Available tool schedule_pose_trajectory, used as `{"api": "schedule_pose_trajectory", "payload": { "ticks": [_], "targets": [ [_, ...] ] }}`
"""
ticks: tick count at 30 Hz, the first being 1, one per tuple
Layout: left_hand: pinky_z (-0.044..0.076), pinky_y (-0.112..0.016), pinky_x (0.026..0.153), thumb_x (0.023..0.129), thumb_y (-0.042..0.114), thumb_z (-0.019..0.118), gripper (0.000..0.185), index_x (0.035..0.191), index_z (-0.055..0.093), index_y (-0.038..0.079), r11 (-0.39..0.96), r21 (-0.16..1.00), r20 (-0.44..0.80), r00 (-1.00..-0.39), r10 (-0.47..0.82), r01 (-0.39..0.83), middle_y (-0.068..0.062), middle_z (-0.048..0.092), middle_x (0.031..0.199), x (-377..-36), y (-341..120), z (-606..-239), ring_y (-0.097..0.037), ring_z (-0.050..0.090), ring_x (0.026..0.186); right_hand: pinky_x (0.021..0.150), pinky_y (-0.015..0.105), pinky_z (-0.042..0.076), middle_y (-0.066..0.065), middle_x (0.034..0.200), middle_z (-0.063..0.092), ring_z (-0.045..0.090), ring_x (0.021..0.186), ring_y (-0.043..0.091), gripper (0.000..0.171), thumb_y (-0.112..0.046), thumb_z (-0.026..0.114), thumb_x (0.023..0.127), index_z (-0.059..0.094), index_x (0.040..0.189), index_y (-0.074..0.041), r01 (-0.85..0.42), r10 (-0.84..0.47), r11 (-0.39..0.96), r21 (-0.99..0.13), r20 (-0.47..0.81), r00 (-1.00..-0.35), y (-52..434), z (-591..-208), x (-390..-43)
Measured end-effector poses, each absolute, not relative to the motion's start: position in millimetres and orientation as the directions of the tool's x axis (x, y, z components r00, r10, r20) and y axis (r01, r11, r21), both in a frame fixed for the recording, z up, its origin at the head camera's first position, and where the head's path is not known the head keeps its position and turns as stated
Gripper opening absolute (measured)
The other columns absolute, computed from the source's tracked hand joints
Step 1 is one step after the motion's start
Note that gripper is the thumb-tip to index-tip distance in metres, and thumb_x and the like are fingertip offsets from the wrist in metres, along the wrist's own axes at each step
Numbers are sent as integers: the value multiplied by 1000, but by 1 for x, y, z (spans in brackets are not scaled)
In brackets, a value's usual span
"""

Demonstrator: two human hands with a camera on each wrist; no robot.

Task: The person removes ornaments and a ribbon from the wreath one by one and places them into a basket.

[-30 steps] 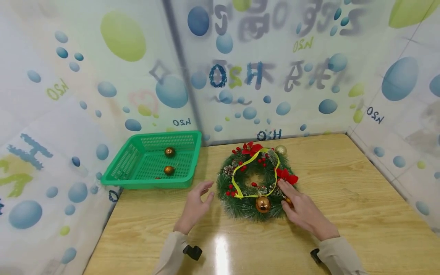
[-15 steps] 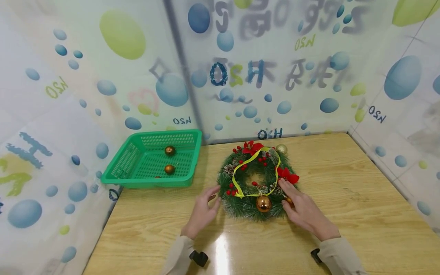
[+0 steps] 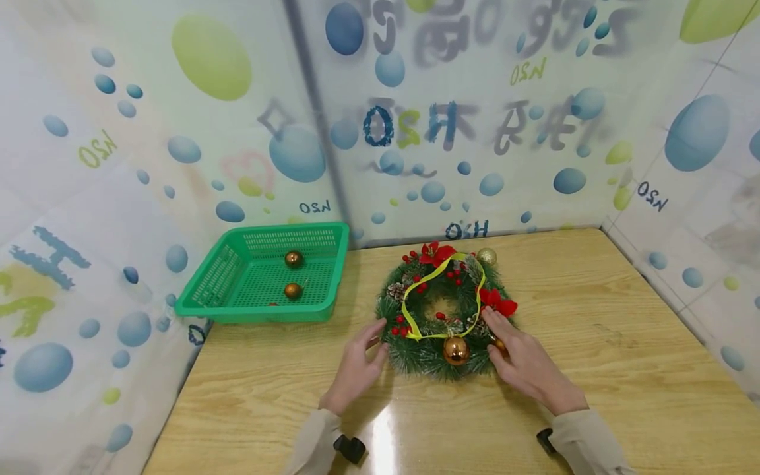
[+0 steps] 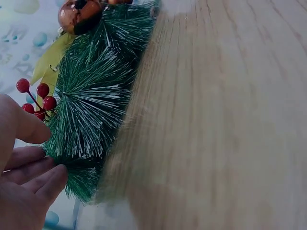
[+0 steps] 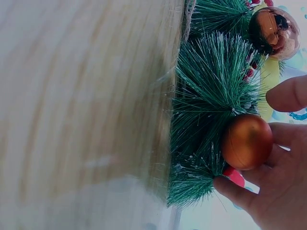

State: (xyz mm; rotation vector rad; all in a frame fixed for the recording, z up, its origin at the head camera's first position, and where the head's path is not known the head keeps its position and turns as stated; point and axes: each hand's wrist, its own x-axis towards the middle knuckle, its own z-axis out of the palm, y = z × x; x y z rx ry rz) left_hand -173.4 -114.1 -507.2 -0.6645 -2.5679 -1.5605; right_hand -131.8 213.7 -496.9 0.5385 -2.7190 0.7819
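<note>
I see a glossy wooden table (image 3: 594,369) enclosed at nine, twelve and three o'clock by white sheeting (image 3: 178,132) printed with blue and green bubbles.

right hand (image 5: 276,177) cupping copper bauble (image 5: 246,142), green wreath (image 5: 211,96)

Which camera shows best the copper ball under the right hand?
The right wrist view: the copper ball fills the frame, cradled by the right hand against the wreath. In the head view it is a sliver behind the fingers. The left wrist view does not show it.
</note>
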Motion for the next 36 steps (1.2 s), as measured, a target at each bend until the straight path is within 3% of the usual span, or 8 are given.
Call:
{"api": "schedule_pose_trajectory", "payload": {
  "ticks": [6, 18, 21, 23, 26, 29, 32, 36],
  "targets": [
    [50, -43, 109, 95, -2, 61, 56, 149, 45, -4, 421, 811, 272, -898, 345, 407, -23, 45, 155, -173, -114, -506, -40, 48, 140, 108, 59, 47, 25, 153, 45, 50, 137, 41, 61, -6, 61, 93, 43, 150, 7, -439, -288, 786, -436, 370, -883, 214, -497, -132],
    [31, -55, 123, 101, 13, 56, 54, 153, 42, 3, 557, 739, 187, -910, 371, 379, -16, 40, 160, -177, -121, -500, -38, 38, 148, 102, 57, 53, 27, 146, 53, 58, 129, 42, 55, -6, 60, 93, 48, 145, 9, -477, -323, 775, -414, 389, -862, 209, -491, -130],
    [30, -57, 123, 102, 14, 55, 53, 152, 42, 2, 568, 729, 185, -909, 374, 383, -16, 41, 159, -179, -121, -500, -39, 38, 148, 100, 57, 54, 27, 145, 54, 66, 117, 39, 54, -5, 60, 93, 49, 144, 9, -478, -326, 774, -414, 387, -863, 208, -489, -129],
    [30, -58, 123, 102, 15, 54, 53, 153, 42, 3, 575, 726, 176, -910, 375, 377, -16, 40, 160, -180, -122, -500, -39, 37, 148, 99, 56, 56, 26, 145, 54, 73, 89, 24, 53, -5, 60, 94, 50, 144, 8, -477, -328, 774, -416, 380, -865, 207, -488, -129],
    [29, -58, 123, 103, 16, 54, 53, 154, 41, 4, 586, 724, 157, -914, 375, 364, -14, 40, 160, -181, -123, -500, -38, 36, 148, 89, 47, 61, 26, 143, 56, 45, 50, -3, 51, -5, 60, 93, 52, 143, 8, -482, -334, 777, -404, 384, -861, 206, -486, -128],
    [29, -58, 123, 103, 16, 54, 54, 154, 41, 4, 590, 723, 149, -915, 375, 360, -14, 39, 161, -183, -124, -499, -39, 36, 149, 62, 26, 53, 26, 140, 59, 14, 46, -10, 49, -4, 60, 93, 55, 140, 8, -493, -340, 775, -395, 397, -853, 205, -485, -128],
    [29, -58, 123, 104, 17, 53, 54, 154, 40, 5, 599, 720, 140, -918, 371, 352, -14, 38, 161, -184, -126, -498, -39, 35, 149, 52, 22, 40, 26, 137, 62, 8, 48, -10, 48, -5, 60, 92, 58, 138, 7, -503, -345, 777, -379, 412, -843, 203, -484, -127],
    [28, -58, 124, 104, 20, 53, 54, 155, 40, 8, 607, 724, 117, -926, 360, 327, -12, 37, 162, -187, -127, -497, -38, 34, 150, 62, 32, 54, 25, 135, 63, 12, 46, -8, 47, -8, 61, 92, 59, 136, 7, -505, -353, 786, -357, 411, -841, 200, -483, -126]
  ]
}}
